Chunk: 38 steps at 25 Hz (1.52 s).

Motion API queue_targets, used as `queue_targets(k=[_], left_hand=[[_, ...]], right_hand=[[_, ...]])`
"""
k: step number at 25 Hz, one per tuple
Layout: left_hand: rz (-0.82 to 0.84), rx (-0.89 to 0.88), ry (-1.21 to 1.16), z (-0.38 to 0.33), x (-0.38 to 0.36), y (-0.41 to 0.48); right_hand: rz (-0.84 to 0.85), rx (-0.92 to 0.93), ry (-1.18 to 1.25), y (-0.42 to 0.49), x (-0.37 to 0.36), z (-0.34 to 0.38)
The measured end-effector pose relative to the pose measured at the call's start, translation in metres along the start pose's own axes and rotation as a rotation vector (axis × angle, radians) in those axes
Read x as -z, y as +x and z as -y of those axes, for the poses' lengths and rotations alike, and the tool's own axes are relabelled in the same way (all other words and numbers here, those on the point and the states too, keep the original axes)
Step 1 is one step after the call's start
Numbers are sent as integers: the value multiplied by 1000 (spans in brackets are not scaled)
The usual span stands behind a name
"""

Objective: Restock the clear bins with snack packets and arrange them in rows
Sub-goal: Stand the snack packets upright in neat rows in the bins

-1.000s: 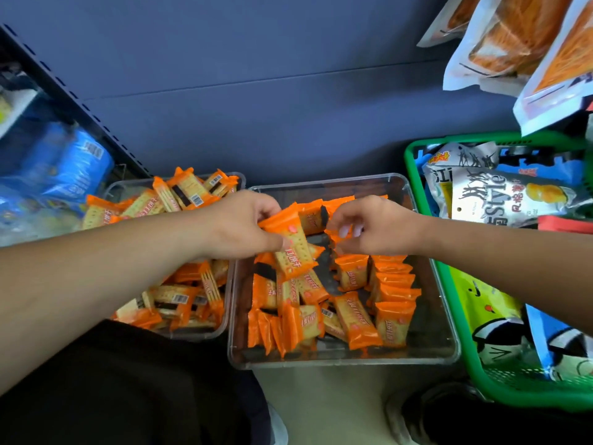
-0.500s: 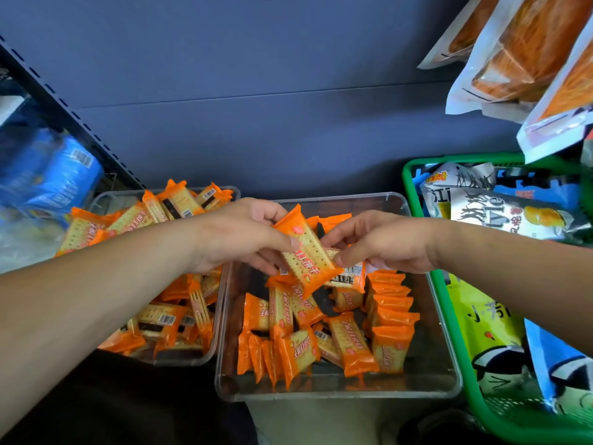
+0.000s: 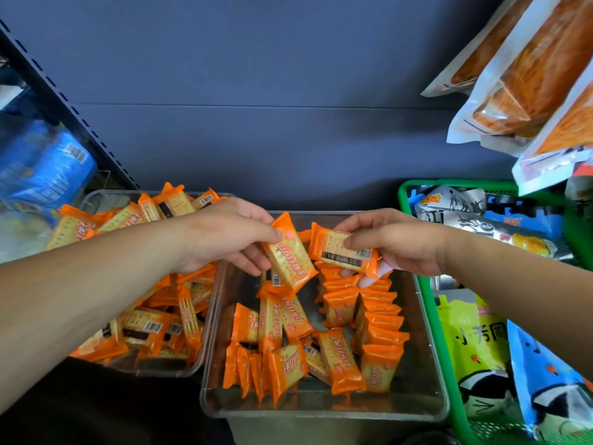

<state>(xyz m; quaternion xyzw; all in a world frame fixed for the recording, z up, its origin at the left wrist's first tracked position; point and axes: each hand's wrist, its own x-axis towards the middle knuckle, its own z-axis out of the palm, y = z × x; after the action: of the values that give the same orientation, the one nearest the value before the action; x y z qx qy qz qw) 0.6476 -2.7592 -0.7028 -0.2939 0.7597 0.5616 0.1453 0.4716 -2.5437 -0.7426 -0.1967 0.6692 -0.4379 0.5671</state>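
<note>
Holding one orange cracker packet apiece above the middle clear bin (image 3: 321, 410). The left hand (image 3: 224, 236) pinches a face-up packet (image 3: 290, 255), thumb on top. The right hand (image 3: 401, 242) grips a barcode-side packet (image 3: 345, 252), its fingers mostly hidden underneath. The two packets are just apart. The left forearm covers much of the left clear bin (image 3: 205, 329). Inside the middle bin, an upright row (image 3: 378, 319) stands right and a loose jumble (image 3: 282, 351) lies front-left, with bare floor along the right wall and front edge. The green basket (image 3: 428, 316) and hanging pouches (image 3: 519, 75) are cut off at right.
</note>
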Motion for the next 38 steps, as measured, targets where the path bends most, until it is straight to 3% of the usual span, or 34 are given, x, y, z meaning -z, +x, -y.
queue_targets(k=[4,7,14,18,26,29,33,35,37,38], left_hand=[[2,-61,-19,-2,-4,-2],[30,-104,3,-1,-9,-1],[-2,-84,132,0,-7,2],[-28,-75,152,-1,-8,3],[37,-145,10,-7,-26,3],[-34,-150,36,-5,-44,5],[-102,-170,-56,-1,-75,10],[-134,-198,305,17,-86,15],[35,-174,791,40,-105,17],[143,-173,923,52,-117,18]], right_hand=[[12,98,-8,-3,-12,1],[56,40,147,1,-22,0],[-168,71,53,6,-9,-7],[-201,66,15,8,2,-10],[-53,128,1,1,-9,-6],[37,130,87,-5,-17,-3],[-149,189,46,-14,-16,-16],[-283,229,-16,-18,-5,-27],[-400,286,-60,-25,7,-38],[-436,314,-71,-29,11,-42]])
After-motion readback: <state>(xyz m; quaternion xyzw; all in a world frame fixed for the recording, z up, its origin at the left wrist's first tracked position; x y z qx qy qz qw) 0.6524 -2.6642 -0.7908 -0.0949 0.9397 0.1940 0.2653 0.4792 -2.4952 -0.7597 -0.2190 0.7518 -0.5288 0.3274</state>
